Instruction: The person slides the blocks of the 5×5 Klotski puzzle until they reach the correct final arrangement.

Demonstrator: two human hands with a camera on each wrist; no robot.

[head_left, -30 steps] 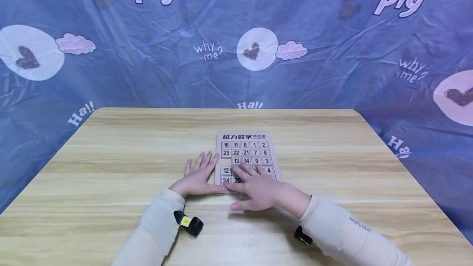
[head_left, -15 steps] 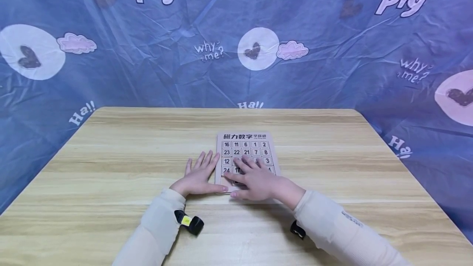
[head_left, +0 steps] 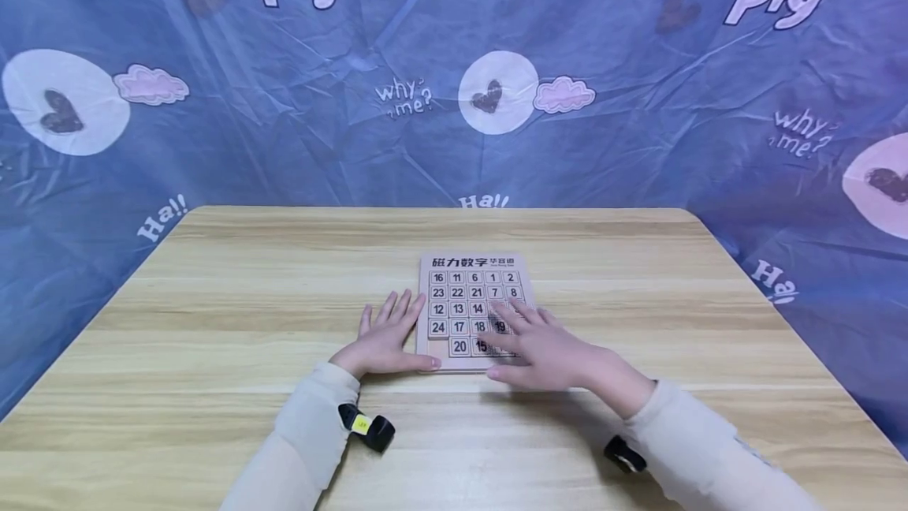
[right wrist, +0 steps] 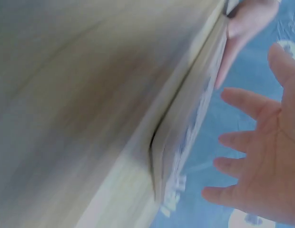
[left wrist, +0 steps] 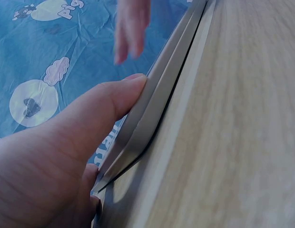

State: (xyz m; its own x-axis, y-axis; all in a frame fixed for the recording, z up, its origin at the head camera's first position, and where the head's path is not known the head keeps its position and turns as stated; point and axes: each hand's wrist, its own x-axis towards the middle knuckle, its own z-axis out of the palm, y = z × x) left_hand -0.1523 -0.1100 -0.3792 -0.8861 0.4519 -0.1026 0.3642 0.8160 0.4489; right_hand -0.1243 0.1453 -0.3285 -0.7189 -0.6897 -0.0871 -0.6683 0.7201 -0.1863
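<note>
A sliding number puzzle [head_left: 464, 364] lies flat on the table, its numbered tiles in rows beneath a printed title. At bottom left of the grid is a vacant slot, directly below tile 24 [head_left: 438, 327]. My left hand [head_left: 383, 345] rests at the puzzle's left side, fingers straight and spread along that edge, its thumb [left wrist: 109, 99] on the near left corner. Over the puzzle's right part is my right hand [head_left: 549, 352], fingers extended and slightly spread, covering several tiles. In the right wrist view its fingers [right wrist: 233, 141] are apart from the board with nothing between them.
The wooden table [head_left: 234, 290] extends round the puzzle on all sides. A blue printed cloth [head_left: 319, 156] hangs behind it and along both sides. Each sleeve carries a black wrist camera, such as the left one [head_left: 376, 432].
Tiles 12 and 24 have each slid up one row, so the vacant slot is now at bottom left. My right hand then shifted right, uncovering middle tiles. The left hand stays put.
</note>
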